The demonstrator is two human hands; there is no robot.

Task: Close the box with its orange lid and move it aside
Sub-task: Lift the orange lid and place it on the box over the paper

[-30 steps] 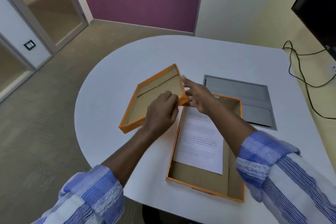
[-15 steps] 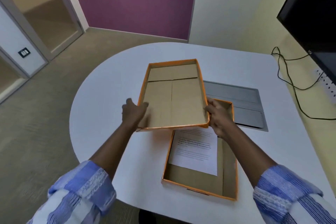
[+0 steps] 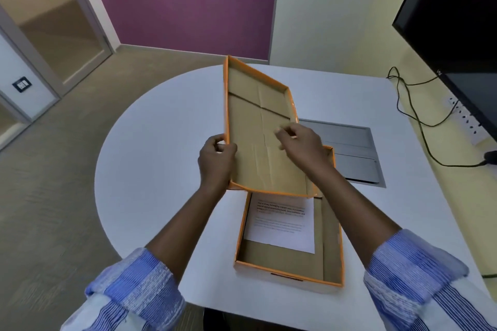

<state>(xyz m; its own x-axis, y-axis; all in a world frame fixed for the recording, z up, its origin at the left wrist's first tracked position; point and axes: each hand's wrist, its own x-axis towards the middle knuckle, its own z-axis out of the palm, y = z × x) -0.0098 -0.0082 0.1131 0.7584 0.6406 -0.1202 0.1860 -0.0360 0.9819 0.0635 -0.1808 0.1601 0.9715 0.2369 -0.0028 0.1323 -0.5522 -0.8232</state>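
White table (image 3: 161, 158): open box (image 3: 332, 255) sits at its near edge with a printed sheet (image 3: 281, 226) lying flat inside; orange lid (image 3: 258, 126) is held in the air above the box's far end, hollow side up and tilted. Left hand (image 3: 216, 162) is clamped on the lid's left wall; right hand (image 3: 301, 142) reaches over the right wall, fingers loosely curled, grip unclear. To do well: turn the hollow downward, square the lid's corners over the box rim, lower level so the walls don't snag.

- The single head view looks forward and steeply down from above the near edge of the rounded white table (image 3: 161, 169).
- It sits close over both forearms; wide-angle bending takes in the purple wall (image 3: 188, 0) ahead.
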